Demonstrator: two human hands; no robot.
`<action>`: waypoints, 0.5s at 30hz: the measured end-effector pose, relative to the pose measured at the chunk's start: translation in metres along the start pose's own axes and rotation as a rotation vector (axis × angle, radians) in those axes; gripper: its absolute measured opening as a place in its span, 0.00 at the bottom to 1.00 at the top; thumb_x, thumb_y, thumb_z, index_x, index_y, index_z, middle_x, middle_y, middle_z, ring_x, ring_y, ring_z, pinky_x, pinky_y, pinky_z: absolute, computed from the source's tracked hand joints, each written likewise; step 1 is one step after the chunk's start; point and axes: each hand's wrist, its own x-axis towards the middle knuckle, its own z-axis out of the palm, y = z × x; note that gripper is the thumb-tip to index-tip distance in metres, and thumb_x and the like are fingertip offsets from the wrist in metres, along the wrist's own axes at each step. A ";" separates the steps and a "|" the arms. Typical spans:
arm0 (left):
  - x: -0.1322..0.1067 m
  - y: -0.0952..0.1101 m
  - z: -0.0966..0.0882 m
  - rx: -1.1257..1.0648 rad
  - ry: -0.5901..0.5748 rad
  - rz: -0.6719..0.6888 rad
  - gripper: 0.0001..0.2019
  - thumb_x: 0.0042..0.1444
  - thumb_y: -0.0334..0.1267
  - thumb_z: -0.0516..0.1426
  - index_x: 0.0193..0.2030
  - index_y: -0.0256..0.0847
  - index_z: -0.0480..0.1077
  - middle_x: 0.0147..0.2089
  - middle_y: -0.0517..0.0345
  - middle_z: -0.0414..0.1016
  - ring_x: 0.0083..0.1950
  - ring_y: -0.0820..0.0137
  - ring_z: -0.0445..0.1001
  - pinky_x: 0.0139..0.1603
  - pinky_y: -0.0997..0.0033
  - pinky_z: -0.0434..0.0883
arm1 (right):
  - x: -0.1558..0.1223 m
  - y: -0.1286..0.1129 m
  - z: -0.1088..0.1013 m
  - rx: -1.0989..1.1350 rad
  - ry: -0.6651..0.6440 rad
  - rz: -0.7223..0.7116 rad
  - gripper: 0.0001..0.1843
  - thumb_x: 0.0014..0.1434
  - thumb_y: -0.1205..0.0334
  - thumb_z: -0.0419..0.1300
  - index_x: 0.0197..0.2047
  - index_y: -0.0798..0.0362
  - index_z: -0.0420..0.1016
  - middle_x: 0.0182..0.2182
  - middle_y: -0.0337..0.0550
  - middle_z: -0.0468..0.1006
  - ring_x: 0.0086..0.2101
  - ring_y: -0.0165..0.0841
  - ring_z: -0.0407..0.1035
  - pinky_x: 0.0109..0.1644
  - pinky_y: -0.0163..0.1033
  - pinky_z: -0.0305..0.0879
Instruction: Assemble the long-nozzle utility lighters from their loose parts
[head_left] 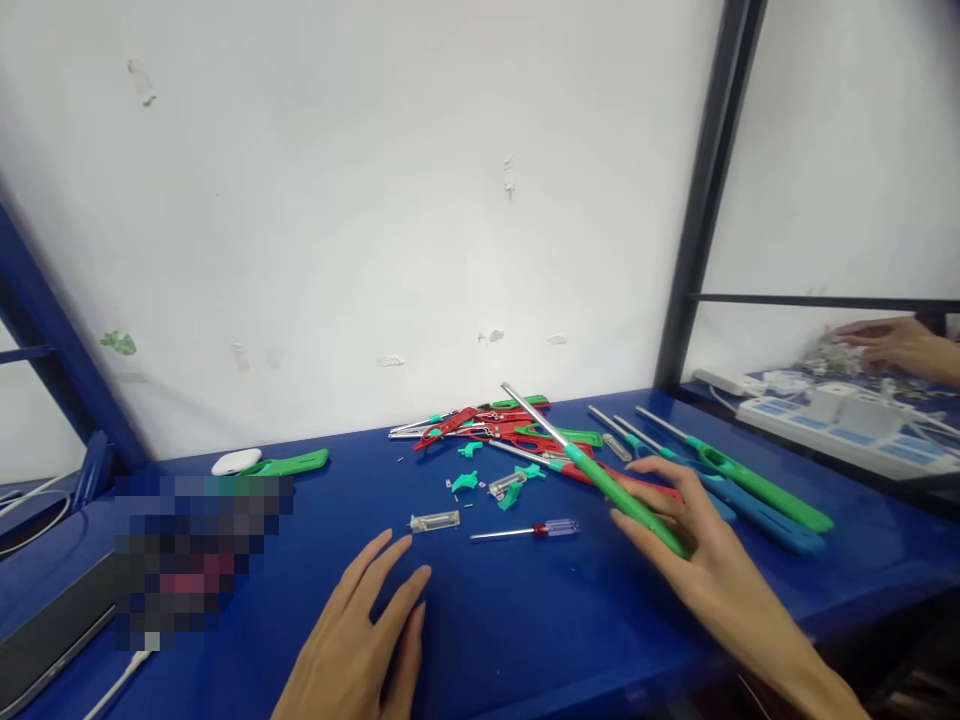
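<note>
My right hand (679, 515) is closed around the green handle of a long-necked lighter (611, 485), whose metal tube tilts up to the left above the table. My left hand (367, 630) rests with fingers spread near the table's front, holding nothing. Just beyond its fingertips lies a clear fuel tank (436, 521). A screwdriver (551, 528) with a purple handle lies between my hands. Behind it are small teal plastic pieces (465, 482) and another clear tank (507, 484). Red and green lighter shells (517, 434) with metal tubes are heaped near the wall.
Blue and green lighters (765, 500) lie at the right of the blue table (480, 620). At the left are a green shell (296, 463), a white case (236, 461) and a pixelated device with a cable. Beyond the dark post (697, 200), another person's hand (900, 348) is near white power strips (832, 430).
</note>
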 end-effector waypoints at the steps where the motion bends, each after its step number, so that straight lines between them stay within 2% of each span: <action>1: -0.001 0.000 0.001 0.000 -0.003 0.004 0.14 0.71 0.39 0.53 0.57 0.43 0.75 0.61 0.47 0.80 0.63 0.53 0.79 0.54 0.55 0.84 | -0.001 0.000 0.000 0.012 -0.007 0.001 0.24 0.66 0.41 0.63 0.59 0.39 0.63 0.55 0.45 0.83 0.60 0.43 0.76 0.60 0.45 0.75; 4: -0.003 -0.002 0.004 -0.007 0.004 0.020 0.14 0.70 0.40 0.54 0.56 0.44 0.76 0.58 0.48 0.82 0.61 0.53 0.81 0.53 0.56 0.84 | -0.002 0.000 0.000 0.028 -0.038 -0.001 0.20 0.66 0.41 0.63 0.51 0.41 0.62 0.54 0.45 0.84 0.59 0.43 0.76 0.59 0.43 0.75; 8: -0.005 -0.004 0.008 -0.034 0.024 0.017 0.13 0.70 0.40 0.54 0.55 0.45 0.77 0.58 0.50 0.82 0.61 0.56 0.81 0.55 0.60 0.83 | -0.003 0.000 -0.001 0.060 -0.043 -0.009 0.20 0.67 0.42 0.63 0.45 0.43 0.57 0.53 0.47 0.84 0.60 0.43 0.75 0.61 0.45 0.73; 12: -0.005 -0.004 0.010 -0.063 0.033 0.010 0.13 0.70 0.40 0.54 0.54 0.46 0.78 0.58 0.52 0.82 0.61 0.58 0.81 0.57 0.63 0.82 | -0.002 0.003 0.000 0.075 0.002 -0.034 0.21 0.66 0.42 0.64 0.43 0.43 0.56 0.51 0.49 0.84 0.61 0.46 0.74 0.63 0.48 0.72; 15: -0.006 -0.005 0.010 -0.089 0.049 -0.002 0.13 0.71 0.40 0.54 0.54 0.47 0.78 0.58 0.52 0.82 0.60 0.60 0.82 0.57 0.64 0.82 | -0.001 0.005 0.001 0.079 0.003 -0.026 0.22 0.66 0.42 0.65 0.44 0.43 0.57 0.50 0.47 0.84 0.61 0.45 0.75 0.62 0.47 0.73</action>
